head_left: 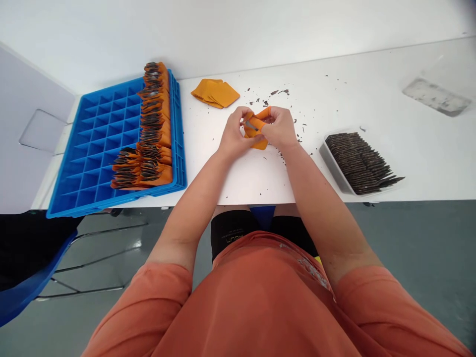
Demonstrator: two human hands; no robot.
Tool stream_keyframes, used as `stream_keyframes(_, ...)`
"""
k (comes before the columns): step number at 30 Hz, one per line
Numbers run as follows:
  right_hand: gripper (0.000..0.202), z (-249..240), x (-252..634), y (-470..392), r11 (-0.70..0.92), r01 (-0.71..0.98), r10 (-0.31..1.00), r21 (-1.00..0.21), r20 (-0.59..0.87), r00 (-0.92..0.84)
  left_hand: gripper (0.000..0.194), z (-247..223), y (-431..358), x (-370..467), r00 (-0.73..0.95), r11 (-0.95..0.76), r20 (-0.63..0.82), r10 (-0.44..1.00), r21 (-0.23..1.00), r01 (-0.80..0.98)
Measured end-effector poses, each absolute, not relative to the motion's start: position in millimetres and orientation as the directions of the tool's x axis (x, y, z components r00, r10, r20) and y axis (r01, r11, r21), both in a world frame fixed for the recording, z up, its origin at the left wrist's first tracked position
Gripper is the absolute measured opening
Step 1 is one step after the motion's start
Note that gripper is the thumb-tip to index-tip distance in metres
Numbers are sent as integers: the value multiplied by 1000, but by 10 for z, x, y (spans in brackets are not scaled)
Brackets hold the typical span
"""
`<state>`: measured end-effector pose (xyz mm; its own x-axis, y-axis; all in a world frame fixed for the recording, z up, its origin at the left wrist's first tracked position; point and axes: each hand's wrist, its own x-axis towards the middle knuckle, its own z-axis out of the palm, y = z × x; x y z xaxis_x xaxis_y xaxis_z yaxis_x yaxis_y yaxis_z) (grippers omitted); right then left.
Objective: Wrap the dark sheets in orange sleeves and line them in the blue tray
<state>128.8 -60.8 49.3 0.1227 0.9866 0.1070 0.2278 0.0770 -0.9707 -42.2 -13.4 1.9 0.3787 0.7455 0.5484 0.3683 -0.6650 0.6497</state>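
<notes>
My left hand (pixel 233 133) and my right hand (pixel 281 128) meet over the table, fingers bent inward around a small orange pouch (pixel 261 144). The left thumb lies across its lower part, while the right fingers pinch at its upper side. Orange finger covers (pixel 257 122) seem to sit on some right fingertips. Something greyish shows in the gap between the hands, too small to make out. Just beyond the left hand lies a loose stack of flat orange pouches (pixel 215 93). Dark flakes (pixel 279 92) are scattered on the table around the right hand.
At left stands a blue divided crate (pixel 178 134), its right-hand columns holding orange pouches (pixel 165 134) with dark contents. A clear tub (pixel 336 171) packed with thin dark pieces (pixel 359 161) is at right. Farther right lies a translucent tray (pixel 437 96). A wall backs the white table (pixel 427 163).
</notes>
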Motion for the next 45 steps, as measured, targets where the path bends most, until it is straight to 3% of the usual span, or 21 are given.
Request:
stream_keyframes(11, 30, 507, 1297, -597, 121, 291, 976, -949, 166, 138, 67, -9, -44, -462, 348, -651, 550, 759, 651, 390)
stream_keyframes(17, 63, 480, 1291, -574, 322, 307, 891, -895, 397, 222, 70, -17, 1, -507, 271, -628, 570, 776, 650, 428)
stream_keyframes(20, 77, 492, 1327, -631, 362, 423, 881, -830, 453, 135, 69, -17, 6, -515, 254, -628, 579, 775, 657, 417)
stream_keyframes(26, 55, 446, 1308, -676, 416, 622, 828, -664, 559, 42, 67, -37, -3, -506, 236, -619, 579, 781, 665, 417)
stream_keyframes(31, 50, 382, 1198, -649, 395, 614, 827, -684, 555, 86, 68, -16, -43, -506, 266, -667, 619, 739, 617, 417)
stream_keyframes(39, 54, 350, 1173, -676, 409, 629, 868, -661, 495, -44, 64, 39, -115, -468, 270, -735, 689, 672, 579, 353)
stream_keyframes(45, 50, 347, 1198, -692, 422, 646, 873, -636, 477, -102, 50, 50, -113, -490, 263, -662, 623, 737, 583, 471)
